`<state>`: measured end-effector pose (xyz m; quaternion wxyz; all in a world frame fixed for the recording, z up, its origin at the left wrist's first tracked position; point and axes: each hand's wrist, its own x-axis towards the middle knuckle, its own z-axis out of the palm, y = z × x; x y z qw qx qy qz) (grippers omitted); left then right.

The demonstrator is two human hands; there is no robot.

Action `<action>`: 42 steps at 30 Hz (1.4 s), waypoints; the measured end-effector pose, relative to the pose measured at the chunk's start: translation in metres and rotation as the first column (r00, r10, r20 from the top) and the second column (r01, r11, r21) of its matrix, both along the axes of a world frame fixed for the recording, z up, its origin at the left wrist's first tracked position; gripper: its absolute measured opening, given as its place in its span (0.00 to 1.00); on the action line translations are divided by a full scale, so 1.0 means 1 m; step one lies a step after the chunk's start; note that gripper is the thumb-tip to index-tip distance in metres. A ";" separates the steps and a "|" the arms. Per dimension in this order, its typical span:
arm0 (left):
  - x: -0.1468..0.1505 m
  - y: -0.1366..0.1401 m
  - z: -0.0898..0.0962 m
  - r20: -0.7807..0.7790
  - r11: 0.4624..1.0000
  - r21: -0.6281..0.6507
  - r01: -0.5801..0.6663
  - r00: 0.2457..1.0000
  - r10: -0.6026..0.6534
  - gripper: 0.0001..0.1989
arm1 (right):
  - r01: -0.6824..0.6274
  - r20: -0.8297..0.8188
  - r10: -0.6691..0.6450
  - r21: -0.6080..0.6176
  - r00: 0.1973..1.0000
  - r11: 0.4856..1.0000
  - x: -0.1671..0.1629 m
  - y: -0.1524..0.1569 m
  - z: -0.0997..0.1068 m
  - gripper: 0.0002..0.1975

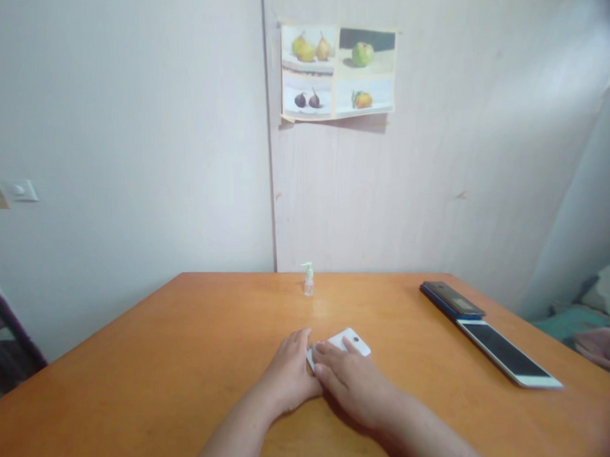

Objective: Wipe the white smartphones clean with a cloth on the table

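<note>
A white smartphone [359, 342] lies back side up near the front middle of the table, a dark camera spot by its far right corner. My left hand [289, 372] closes around the phone's left end, thumb toward me and fingers along the far side. Across the phone's back rests my right hand [353, 383], its fingers stretched out and slightly apart. Both hands meet at the phone's left part and cover much of it. Whether anything lies beneath the right fingers is hidden.
A small clear pump bottle [309, 282] with a pale green top stands beyond the hands. At right lie a dark phone or case with a blue edge [452, 301] and a larger white-framed tablet [509, 355]. The orange-brown wooden table [189, 352] meets the wall at the back.
</note>
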<state>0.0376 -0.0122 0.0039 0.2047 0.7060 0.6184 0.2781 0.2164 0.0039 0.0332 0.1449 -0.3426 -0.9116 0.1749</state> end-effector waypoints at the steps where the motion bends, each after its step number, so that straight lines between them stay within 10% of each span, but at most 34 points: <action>1: 0.000 0.000 -0.001 0.003 1.000 0.001 0.003 1.000 -0.003 0.43 | -0.036 -0.012 0.036 -0.012 0.999 0.999 -0.001 -0.004 0.002 0.21; 8: -0.002 -0.003 0.000 0.009 1.000 -0.017 -0.013 1.000 0.013 0.45 | 0.285 0.105 -0.291 0.067 0.951 0.956 0.013 0.017 -0.008 0.23; 14: -0.004 -0.001 0.000 0.000 1.000 -0.002 0.016 1.000 -0.016 0.40 | -0.035 0.028 0.036 -0.035 0.999 0.999 0.002 -0.008 -0.001 0.23; 21: -0.003 -0.003 0.005 -0.018 1.000 -0.026 0.013 1.000 -0.013 0.42 | 0.340 0.157 -0.355 0.114 0.922 0.933 0.016 0.015 -0.004 0.23; 27: -0.006 0.000 0.001 -0.042 1.000 -0.008 0.000 0.999 0.000 0.40 | -0.038 0.093 0.033 0.055 0.995 0.998 0.002 -0.020 0.006 0.20; 34: -0.005 -0.003 0.013 -0.124 0.999 -0.004 0.052 0.991 -0.052 0.27 | 0.356 0.302 -0.376 0.122 0.876 0.927 0.016 0.000 0.011 0.21; 42: -0.006 -0.003 0.016 -0.125 0.996 -0.005 0.090 0.988 -0.090 0.18 | 0.162 0.308 -0.184 0.094 0.933 0.982 0.004 -0.028 0.023 0.20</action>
